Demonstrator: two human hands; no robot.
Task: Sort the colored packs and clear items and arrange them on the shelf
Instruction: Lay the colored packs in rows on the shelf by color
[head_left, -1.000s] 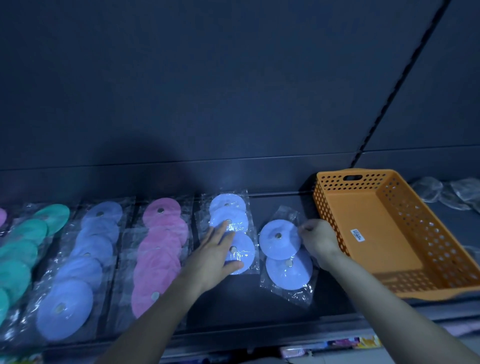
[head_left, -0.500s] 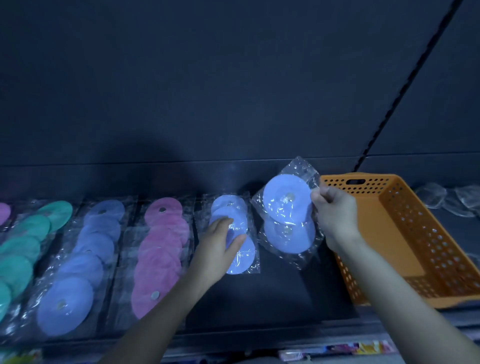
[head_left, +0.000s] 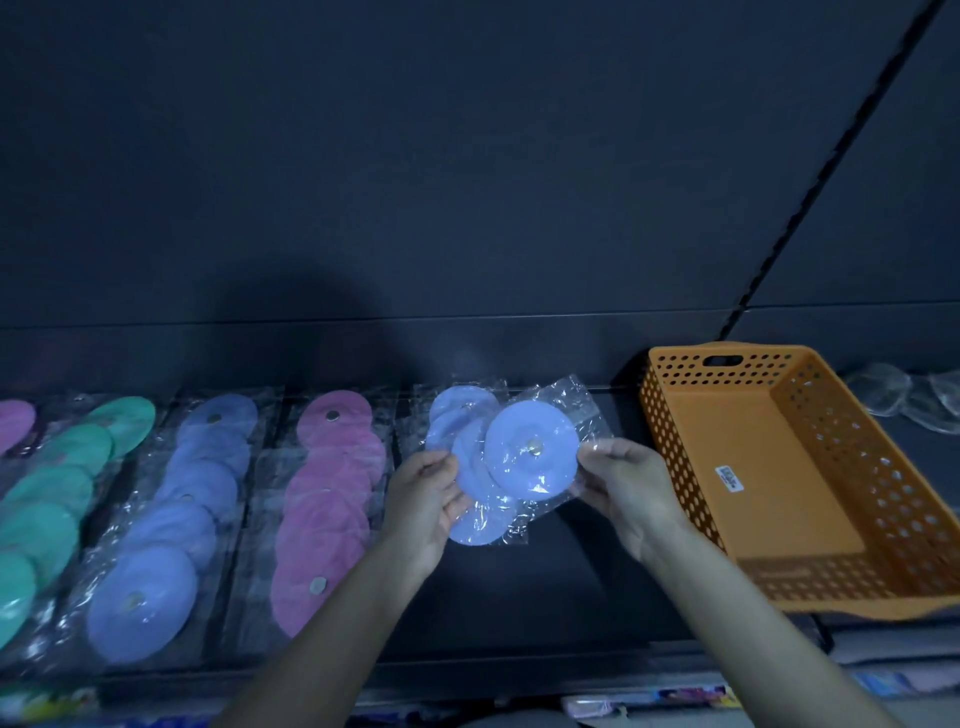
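While both hands work at mid-shelf, a light-blue pack sits raised between them, tilted, its clear wrapper crinkled around two pale discs. Right hand: thumb and fingertips pinch the wrapper's right edge. Left hand: thumb and curled fingers close on the left edge, though overlapping plastic makes the exact grip line hard to separate. Held pack hangs just above a second light-blue pack that lies flat on the dark shelf. Left of that, in rows running front to back: pink packs, then blue-violet packs, then green packs, with one more pink disc at the far-left edge. Orange basket, perforated walls, stands on the shelf just right of the right hand, a small label on its floor. Clear items lie beyond the basket, far right, dim.
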